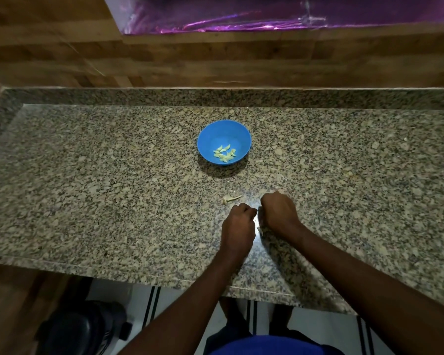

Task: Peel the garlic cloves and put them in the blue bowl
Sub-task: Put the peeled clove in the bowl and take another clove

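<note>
The tabletop (113,175) is polished speckled granite in grey, tan and black, with a raised lip of the same stone along the far edge and a wall of wood-grain panels (164,55) behind it, where a sheet of shiny purple foil (241,16) catches the light. A round blue bowl (237,131), smooth and plastic-looking, stands near the middle of the stone and holds a small heap of pale yellowish peeled garlic cloves (224,152) at its bottom. Between the bowl and the hands lies a scrap of papery garlic skin (231,199), apart from both. The left hand (237,224) and the right hand (280,213) sit close together above the stone, near its front edge, both with fingers curled inward; a small pale bit of a garlic clove (260,230) shows just under the right hand, but the backs of the hands hide what each one actually grips. Below the tabletop's edge a dark round object (80,326) sits on the floor.
</note>
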A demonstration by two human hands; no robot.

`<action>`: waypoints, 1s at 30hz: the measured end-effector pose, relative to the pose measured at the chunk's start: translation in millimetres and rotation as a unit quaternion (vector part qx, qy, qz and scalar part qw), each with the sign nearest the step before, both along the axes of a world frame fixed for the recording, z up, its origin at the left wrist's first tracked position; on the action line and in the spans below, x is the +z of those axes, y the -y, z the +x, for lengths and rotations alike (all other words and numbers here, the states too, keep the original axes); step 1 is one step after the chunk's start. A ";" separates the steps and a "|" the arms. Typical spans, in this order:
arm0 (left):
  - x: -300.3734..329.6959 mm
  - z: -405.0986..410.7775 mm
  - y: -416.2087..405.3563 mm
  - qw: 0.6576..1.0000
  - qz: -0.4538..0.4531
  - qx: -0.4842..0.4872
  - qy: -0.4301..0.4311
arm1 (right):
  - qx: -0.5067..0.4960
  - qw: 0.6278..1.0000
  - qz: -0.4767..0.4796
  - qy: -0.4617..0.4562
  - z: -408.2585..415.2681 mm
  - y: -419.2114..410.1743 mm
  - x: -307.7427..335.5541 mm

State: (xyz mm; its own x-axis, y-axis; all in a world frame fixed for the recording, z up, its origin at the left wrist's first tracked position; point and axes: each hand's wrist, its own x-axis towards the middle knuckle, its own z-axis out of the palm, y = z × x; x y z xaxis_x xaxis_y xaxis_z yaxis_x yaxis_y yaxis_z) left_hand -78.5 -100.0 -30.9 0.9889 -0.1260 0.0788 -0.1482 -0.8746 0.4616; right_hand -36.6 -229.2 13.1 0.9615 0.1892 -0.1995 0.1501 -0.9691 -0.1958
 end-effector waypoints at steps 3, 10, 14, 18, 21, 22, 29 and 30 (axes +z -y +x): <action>0.8 -0.3 0.3 1.000 0.001 -0.002 0.017 | 0.035 0.999 0.003 0.026 -11.9 -2.5 1.6; 0.4 2.0 1.9 1.000 0.001 0.017 0.003 | 0.043 0.998 0.018 0.045 -29.2 8.8 -13.4; 7.0 8.8 0.5 0.995 -0.076 0.021 -0.065 | -0.070 0.987 0.141 0.004 -21.8 30.8 -7.4; 17.6 16.3 7.2 0.942 -0.291 0.078 -0.148 | -0.230 0.902 0.363 -0.052 -21.2 35.1 9.0; 27.8 22.8 12.0 0.870 -0.417 0.102 -0.242 | -0.254 0.886 0.383 -0.056 -23.7 31.2 19.0; 29.4 24.8 12.2 0.853 -0.439 0.101 -0.265 | -0.247 0.896 0.366 -0.043 -23.3 32.2 19.1; 40.1 20.7 7.9 0.811 -0.484 0.122 -0.305 | -0.097 0.957 0.267 -0.055 -22.9 38.7 3.3; 38.4 20.5 6.6 0.817 -0.478 0.119 -0.300 | -0.077 0.958 0.270 -0.061 -22.3 39.9 3.5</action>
